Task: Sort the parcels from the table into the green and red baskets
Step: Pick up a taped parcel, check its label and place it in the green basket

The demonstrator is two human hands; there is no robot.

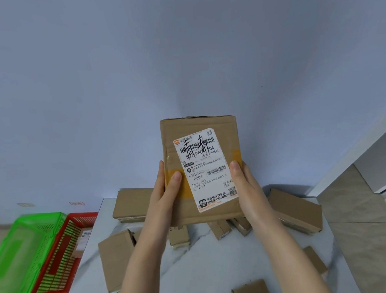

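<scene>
You hold one cardboard parcel [200, 169] up in the air above the middle of the table [196, 261], lifted clear of everything below it, with its white shipping label [206, 168] turned toward your face. That raised, face-on hold looks chosen for reading: the label carries printed barcodes and a handwritten black mark, and it is likely what decides which basket this one goes to.

Your left hand [165, 192] clamps the parcel's left edge, thumb pressed on the front over the yellow tape, the other fingers hidden behind the box. Your right hand [243, 184] clamps the right edge the same way, thumb lying on the edge of the label. Gripping at the sides keeps most of the print uncovered.

The green basket [22, 252] and the red basket [64, 256] stand side by side, touching, off the table's left edge and lower than its top, so a parcel can be dropped down into them. The red one holds something with a label in its far end; the green one's contents cannot be made out.

Other parcels lie scattered on the table: one large at the far edge [132, 206], one toward the left edge [115, 261], a long one by the right edge [294, 210], small ones beneath the held box. Much sorting seems left.
</scene>
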